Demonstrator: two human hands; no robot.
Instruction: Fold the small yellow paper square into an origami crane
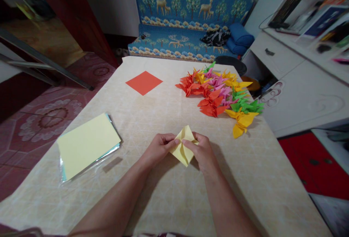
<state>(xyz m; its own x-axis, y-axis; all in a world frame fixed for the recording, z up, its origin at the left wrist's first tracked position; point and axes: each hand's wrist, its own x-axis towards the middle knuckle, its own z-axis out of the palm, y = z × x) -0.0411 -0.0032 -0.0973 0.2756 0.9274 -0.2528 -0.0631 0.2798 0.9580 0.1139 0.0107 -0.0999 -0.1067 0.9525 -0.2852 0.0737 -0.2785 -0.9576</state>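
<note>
Between my two hands is a pale yellow sheet of origami paper (185,154), folded into a small diamond with creased flaps that meet near its middle. My left hand (161,146) pinches its left side, thumb on top. On the right side, my right hand (202,148) grips it with the thumb pressed near the centre; the fingers beneath are partly hidden. Both thumb tips lie close together on the paper, a little above the table. Beyond the hands, a flat orange-red paper square (144,83) lies on the cloth.
Several folded paper cranes (212,102) in red, yellow, pink and green cluster at the back right of the cloth-covered table (152,113). At the left rests a stack of pale yellow paper (88,146) on a clear wrapper. A blue patterned sofa (169,37) stands behind; a white cabinet (308,88) is right.
</note>
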